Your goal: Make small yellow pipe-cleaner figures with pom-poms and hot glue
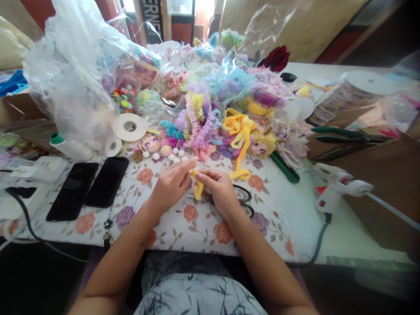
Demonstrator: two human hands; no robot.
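Yellow fabric strip (pixel 198 191) in the head view hangs between left hand (pixel 171 183) and right hand (pixel 219 189), both pinching it, over the bench's floral cloth (pixel 193 234). Black-handled scissors (pixel 243 202) lie beside the right hand; a glue gun (pixel 331 186) sits farther right.

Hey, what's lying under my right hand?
Black-handled scissors on the floral cloth. The handle loops show beside your right hand. Your hand covers part of the scissors, and I can't tell whether anything else is hidden there.
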